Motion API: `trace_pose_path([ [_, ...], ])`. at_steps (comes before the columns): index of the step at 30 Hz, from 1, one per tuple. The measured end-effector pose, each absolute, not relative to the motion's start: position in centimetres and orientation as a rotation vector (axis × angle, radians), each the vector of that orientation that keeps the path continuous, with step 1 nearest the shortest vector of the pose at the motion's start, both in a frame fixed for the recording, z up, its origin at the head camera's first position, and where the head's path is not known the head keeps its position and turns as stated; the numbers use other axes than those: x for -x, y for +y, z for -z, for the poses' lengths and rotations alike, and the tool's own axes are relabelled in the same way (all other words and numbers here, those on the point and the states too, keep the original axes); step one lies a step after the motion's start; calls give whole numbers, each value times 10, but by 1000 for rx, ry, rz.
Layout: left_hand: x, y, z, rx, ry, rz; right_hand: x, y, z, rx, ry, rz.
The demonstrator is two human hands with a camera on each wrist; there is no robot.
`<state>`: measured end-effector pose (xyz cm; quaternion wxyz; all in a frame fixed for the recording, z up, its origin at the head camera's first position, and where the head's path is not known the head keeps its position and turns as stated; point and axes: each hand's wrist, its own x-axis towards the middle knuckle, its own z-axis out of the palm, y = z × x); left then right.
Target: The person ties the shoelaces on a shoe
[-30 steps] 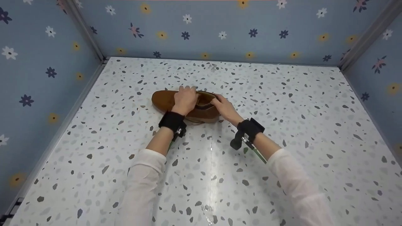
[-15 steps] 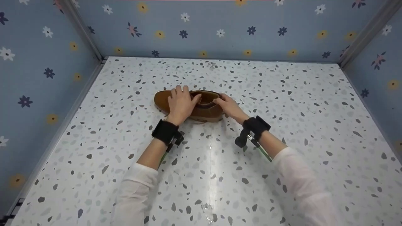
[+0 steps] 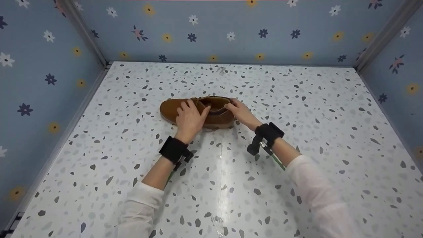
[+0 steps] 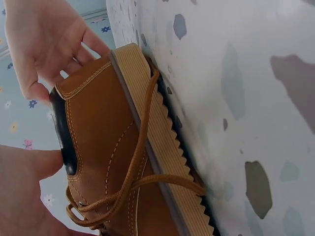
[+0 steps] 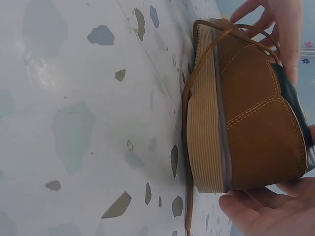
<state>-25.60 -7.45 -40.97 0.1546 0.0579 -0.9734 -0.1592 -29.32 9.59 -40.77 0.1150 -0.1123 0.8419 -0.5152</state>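
Observation:
A brown shoe [image 3: 170, 108] with a pale ridged sole [image 4: 170, 135] stands upright on the floor, toe to the left. Its brown lace [image 4: 141, 147] hangs loose down the near side. My left hand [image 3: 189, 121] rests on the lace area with spread fingers, its thumb at the front of the shoe's opening. At the heel, my right hand [image 3: 243, 114] grips the back of the shoe, thumb at the dark padded collar [image 4: 63, 130] and fingers behind the heel. The left fingertips are partly hidden by the shoe in the right wrist view.
White speckled flooring [image 3: 297, 115] surrounds the shoe. Blue flowered panels [image 3: 214, 29] rise at the back and both sides. Each wrist wears a black strap [image 3: 173, 149] with a small camera.
My left hand has opened from a curled hold over the laces and drawn slightly back toward me, uncovering more of the shoe's opening. The right hand stays at the heel, having shifted slightly right.

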Motion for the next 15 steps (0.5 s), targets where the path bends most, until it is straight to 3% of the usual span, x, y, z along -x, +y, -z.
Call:
trace_pose_path([
  [15,261,-67,410,-69,-2789,529,290,105,407,354,2530,1441],
])
